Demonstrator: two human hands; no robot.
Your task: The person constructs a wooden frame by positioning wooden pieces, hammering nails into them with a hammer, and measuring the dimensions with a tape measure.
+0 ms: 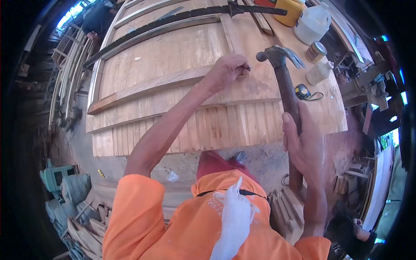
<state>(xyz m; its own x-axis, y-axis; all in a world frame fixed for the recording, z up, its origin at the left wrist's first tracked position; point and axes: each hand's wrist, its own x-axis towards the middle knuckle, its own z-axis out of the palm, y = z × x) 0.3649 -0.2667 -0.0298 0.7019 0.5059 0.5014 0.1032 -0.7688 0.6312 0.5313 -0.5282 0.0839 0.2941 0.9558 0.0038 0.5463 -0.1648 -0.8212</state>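
My right hand (pixel 301 134) is wrapped round the dark handle of a claw hammer (pixel 277 58), whose metal head points up above the right part of the bench. My left hand (pixel 229 71) has its fingers pinched together over the wooden panel (pixel 164 52), at the right end of a wooden strip (pixel 151 86). What those fingers hold is too small to make out. The hammer head is to the right of my left hand, apart from it. A long dark metal bar clamp (pixel 173 28) lies across the panel's far side.
At the back right stand a yellow container (pixel 290 12), a white jug (pixel 313 24), a can (pixel 316 51) and a white bottle (pixel 320 73). A tape measure (pixel 302 91) lies near the hammer. Other people are partly visible at upper left and lower right. Wood pieces (pixel 89 240) lie at lower left.
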